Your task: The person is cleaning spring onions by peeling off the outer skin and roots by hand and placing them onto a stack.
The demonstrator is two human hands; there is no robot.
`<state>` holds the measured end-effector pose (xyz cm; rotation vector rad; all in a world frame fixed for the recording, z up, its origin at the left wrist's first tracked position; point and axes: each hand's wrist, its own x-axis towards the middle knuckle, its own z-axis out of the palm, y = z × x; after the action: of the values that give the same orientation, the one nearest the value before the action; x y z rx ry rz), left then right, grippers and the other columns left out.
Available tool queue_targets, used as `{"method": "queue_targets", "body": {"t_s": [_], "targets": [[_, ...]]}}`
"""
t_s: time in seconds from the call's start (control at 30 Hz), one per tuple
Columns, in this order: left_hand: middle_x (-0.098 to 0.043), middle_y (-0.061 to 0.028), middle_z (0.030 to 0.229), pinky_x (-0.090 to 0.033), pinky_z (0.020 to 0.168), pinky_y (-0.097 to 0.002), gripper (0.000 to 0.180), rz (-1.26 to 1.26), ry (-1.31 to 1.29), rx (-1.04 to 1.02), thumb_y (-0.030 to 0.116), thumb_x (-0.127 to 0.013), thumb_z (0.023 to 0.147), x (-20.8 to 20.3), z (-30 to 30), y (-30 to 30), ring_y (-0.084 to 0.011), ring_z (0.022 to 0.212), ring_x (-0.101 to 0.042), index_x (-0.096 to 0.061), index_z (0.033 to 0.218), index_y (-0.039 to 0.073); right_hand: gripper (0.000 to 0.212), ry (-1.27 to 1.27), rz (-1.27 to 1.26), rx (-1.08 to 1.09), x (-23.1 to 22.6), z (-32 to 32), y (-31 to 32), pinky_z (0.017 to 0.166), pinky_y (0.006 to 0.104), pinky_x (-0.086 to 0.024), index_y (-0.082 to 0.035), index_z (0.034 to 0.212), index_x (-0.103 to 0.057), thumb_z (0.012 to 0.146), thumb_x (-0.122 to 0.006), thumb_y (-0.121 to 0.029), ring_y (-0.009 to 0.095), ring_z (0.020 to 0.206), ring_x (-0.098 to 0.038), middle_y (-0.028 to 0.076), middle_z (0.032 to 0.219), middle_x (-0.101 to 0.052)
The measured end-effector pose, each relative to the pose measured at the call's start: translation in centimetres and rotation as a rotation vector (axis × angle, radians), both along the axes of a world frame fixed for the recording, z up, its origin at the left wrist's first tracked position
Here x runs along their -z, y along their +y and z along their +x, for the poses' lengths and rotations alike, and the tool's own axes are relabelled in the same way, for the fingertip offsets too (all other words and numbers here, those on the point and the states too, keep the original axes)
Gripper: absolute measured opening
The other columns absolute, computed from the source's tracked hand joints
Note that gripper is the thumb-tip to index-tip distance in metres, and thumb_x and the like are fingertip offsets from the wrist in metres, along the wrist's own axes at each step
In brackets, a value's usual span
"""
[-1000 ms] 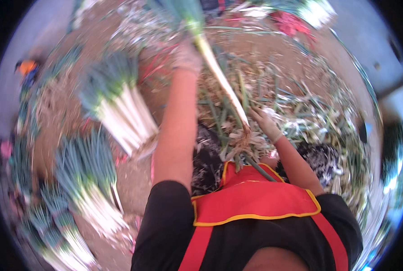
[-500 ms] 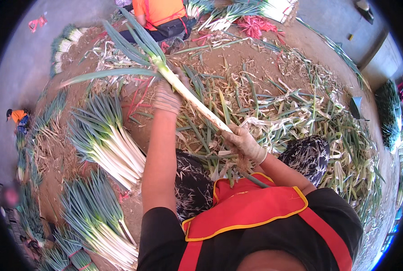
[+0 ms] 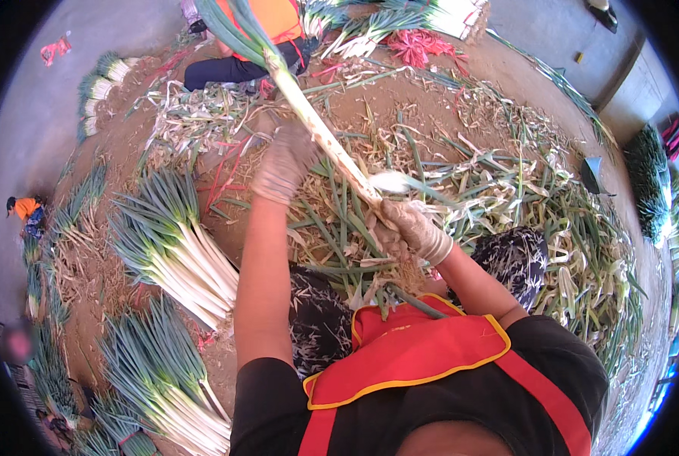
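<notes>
A long green onion (image 3: pixel 324 137) slants up and away in front of me, its leaves toward the far left. My gloved right hand (image 3: pixel 414 230) is closed around its lower white end, near the roots. Brownish patches mark the white shaft. My gloved left hand (image 3: pixel 286 161) is just left of the stalk, apart from it, its fingers blurred by motion. A pale strip of peel (image 3: pixel 396 181) is smeared beside the shaft, close to my right hand.
Two piles of green onions (image 3: pixel 195 262) (image 3: pixel 168 380) lie at my left. Peelings and loose leaves (image 3: pixel 499 197) cover the ground ahead and right. A person in orange (image 3: pixel 275 19) sits at the far side near red ties (image 3: pixel 415 47). Another person (image 3: pixel 28 211) is at far left.
My left hand has come off the stalk. The onion's leafy end has swung up and farther away, and a pale strip now shows beside the shaft. My right hand still grips the lower end.
</notes>
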<state>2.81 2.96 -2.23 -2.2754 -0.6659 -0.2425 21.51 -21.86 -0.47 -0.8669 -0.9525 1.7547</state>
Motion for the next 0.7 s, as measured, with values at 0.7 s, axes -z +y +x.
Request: {"method": "queue_targets", "body": {"t_s": [0.7], "targets": [[-0.060, -0.0104, 0.098, -0.055, 0.090, -0.0528, 0.029, 2.402, 2.206, -0.785, 0.015, -0.070, 0.087, -4.4, -0.4, -4.8, -0.0333, 0.102, -0.063, -0.052, 0.108, 0.008, 0.036, -0.115, -0.185, 0.178, 6.9, -1.5, 14.9, 0.045, 0.0355, -0.049, -0.002, 0.100, -0.060, 0.099, -0.046, -0.035, 0.021, 0.053, -0.058, 0.009, 0.067, -0.059]]}}
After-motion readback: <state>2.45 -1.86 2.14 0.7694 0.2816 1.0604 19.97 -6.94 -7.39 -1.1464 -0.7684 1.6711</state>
